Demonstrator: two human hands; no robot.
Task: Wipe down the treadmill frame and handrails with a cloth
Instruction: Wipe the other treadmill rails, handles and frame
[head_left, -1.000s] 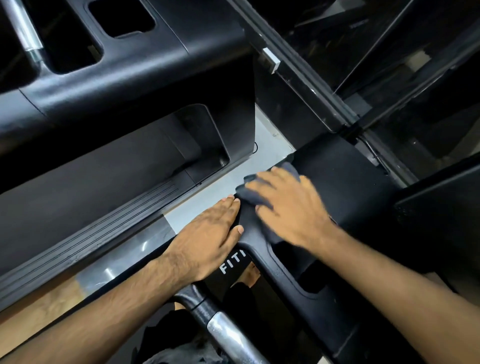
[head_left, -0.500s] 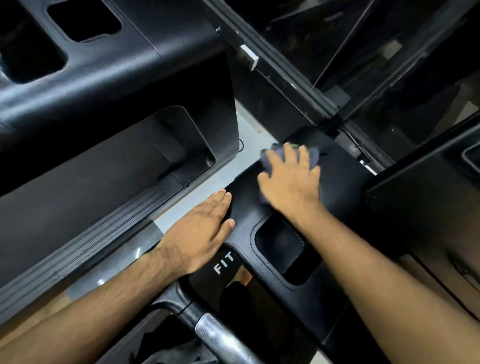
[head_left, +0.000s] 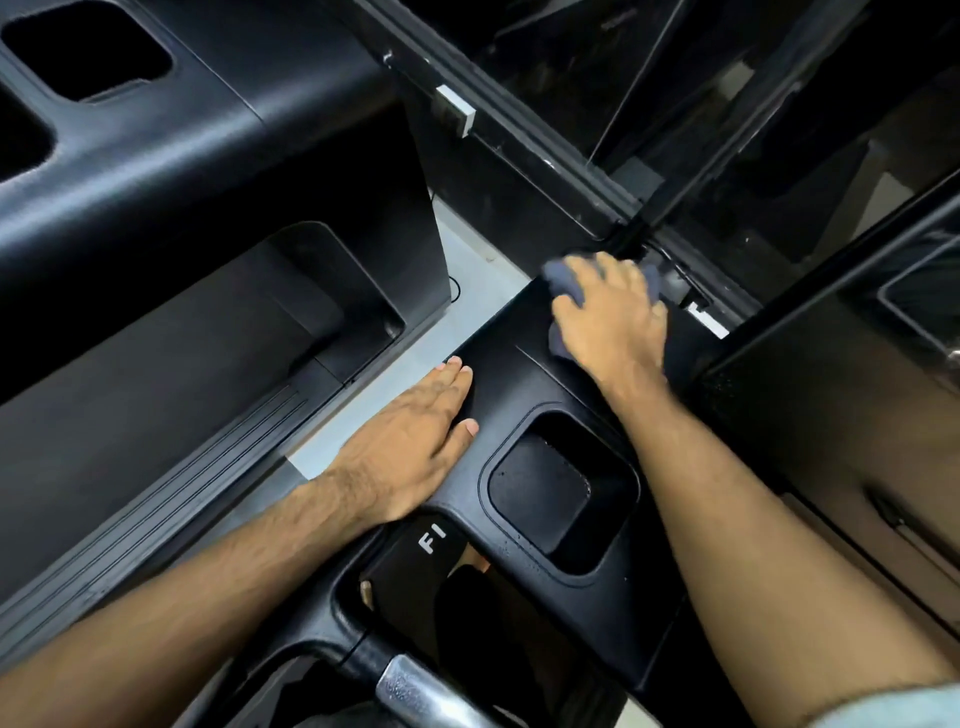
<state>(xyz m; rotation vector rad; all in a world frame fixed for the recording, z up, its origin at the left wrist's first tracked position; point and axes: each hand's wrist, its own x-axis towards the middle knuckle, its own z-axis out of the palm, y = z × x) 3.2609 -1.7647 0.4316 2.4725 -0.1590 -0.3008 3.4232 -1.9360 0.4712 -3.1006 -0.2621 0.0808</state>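
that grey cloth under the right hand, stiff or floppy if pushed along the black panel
Probably floppy: the cloth bunches in soft folds around the right hand. Looks thin, so likely light; should slide easily over the smooth console.

Right hand (head_left: 613, 317): presses the grey cloth (head_left: 561, 275) onto the far corner of the black treadmill panel (head_left: 524, 374), fingers spread over it.
Left hand (head_left: 410, 441): lies flat on the panel's left edge, fingers straight.
Recess (head_left: 561, 493): sunk into the panel between both forearms.
Handrail (head_left: 415, 686): chrome, at the near edge.
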